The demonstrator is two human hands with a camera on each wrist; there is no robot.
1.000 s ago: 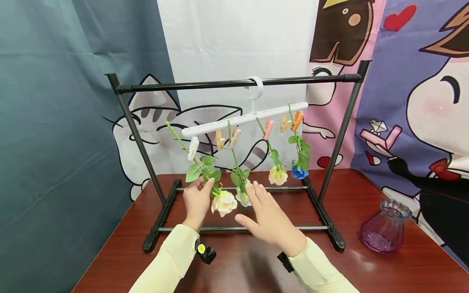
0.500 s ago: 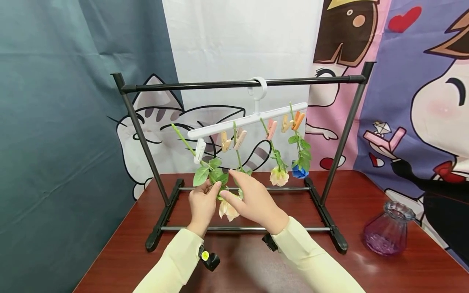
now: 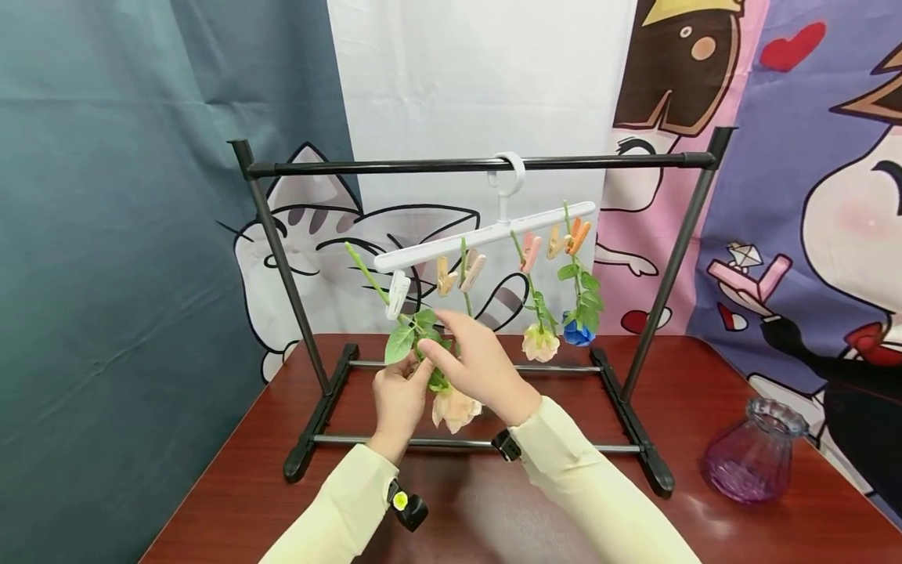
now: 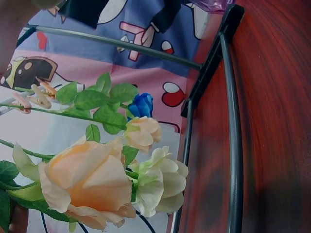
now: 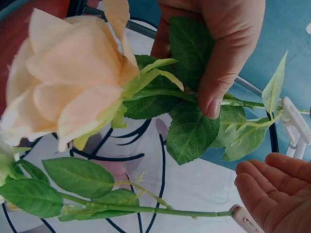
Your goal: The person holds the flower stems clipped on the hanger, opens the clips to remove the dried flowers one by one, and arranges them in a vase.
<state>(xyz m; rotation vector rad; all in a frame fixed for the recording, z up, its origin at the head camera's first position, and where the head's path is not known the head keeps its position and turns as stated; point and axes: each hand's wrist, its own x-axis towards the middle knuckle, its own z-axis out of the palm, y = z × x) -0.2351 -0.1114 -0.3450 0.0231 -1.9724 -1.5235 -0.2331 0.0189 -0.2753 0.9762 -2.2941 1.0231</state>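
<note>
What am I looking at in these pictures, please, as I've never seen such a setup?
No machine here, just a person working bare-handed. One picture looks down from a head-worn camera; the others come from wrist cameras. The left hand pinches a peach rose by its stem; the right hand hovers beside it, holding nothing. This rose and three more flowers hang upside down from a white clip hanger on a black rack. A purple glass vase stands beside it on the table.
</note>
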